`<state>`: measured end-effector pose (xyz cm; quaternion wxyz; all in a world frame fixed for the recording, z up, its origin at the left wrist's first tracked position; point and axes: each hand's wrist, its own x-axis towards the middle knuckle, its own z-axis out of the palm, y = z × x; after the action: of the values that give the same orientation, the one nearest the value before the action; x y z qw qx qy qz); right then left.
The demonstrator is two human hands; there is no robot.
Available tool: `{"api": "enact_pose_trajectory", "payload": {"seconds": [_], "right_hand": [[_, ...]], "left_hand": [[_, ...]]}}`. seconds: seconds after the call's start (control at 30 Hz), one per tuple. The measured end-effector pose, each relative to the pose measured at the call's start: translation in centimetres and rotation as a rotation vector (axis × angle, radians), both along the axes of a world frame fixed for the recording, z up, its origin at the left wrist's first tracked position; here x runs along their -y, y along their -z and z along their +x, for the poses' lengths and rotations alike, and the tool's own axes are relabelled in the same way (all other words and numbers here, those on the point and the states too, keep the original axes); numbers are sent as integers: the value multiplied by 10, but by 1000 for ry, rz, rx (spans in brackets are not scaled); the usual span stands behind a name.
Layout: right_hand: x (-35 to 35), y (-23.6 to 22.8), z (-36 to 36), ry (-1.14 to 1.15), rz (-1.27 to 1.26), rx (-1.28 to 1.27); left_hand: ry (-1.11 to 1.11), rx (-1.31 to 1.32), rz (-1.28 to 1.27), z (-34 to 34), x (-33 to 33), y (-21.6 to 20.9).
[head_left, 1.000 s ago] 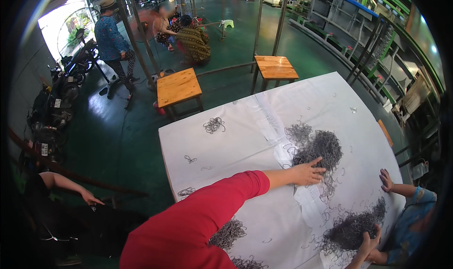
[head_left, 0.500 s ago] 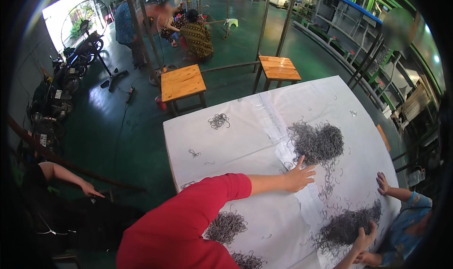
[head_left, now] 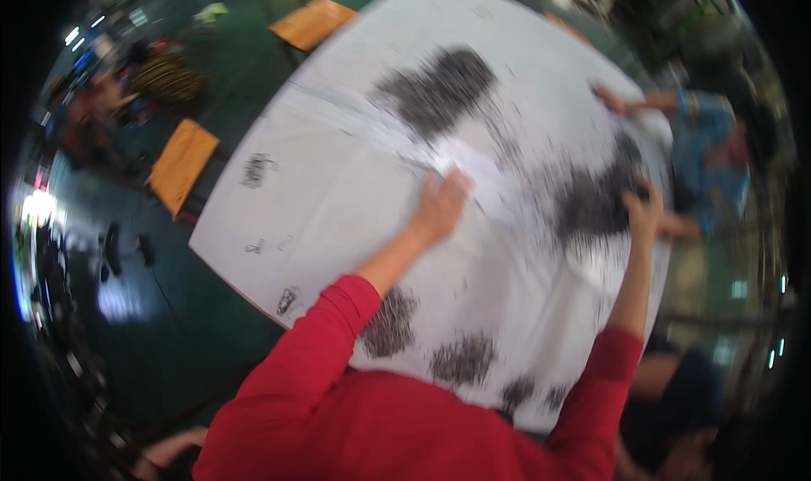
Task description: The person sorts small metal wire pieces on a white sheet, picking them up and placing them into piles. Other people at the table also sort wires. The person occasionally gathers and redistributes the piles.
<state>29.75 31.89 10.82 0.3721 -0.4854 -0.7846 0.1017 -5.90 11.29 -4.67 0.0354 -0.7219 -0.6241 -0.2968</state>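
A white-covered table carries several heaps of small dark bent-wire hooks, smeared by motion. My left hand rests over the middle of the table, fingers apart and holding nothing I can see. Beyond it lies the far heap of hooks, with a gap between. At the right side, my right hand is at the edge of the right heap of hooks. Its fingers curve toward the hooks, but blur hides whether any are gripped. Closer to my body are two smaller heaps.
A person in a blue patterned top is at the right edge, one hand by the table. Someone in dark clothes is at lower right. Two wooden stools stand past the far left edge. Small hook clusters dot the left side.
My view has turned, so the table appears rotated. My left hand has drawn back from the far heap's near edge toward me. My right hand stays by the right heap.
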Motion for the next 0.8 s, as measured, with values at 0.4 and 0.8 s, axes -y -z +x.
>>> {"api": "enact_pose_trajectory", "payload": {"seconds": [0.4, 0.8], "right_hand": [[79, -38, 9, 233, -58, 15], [159, -32, 23, 252, -79, -7]], "left_hand": [[-75, 30, -46, 3, 4, -18], [-80, 17, -44, 4, 2, -12]]}}
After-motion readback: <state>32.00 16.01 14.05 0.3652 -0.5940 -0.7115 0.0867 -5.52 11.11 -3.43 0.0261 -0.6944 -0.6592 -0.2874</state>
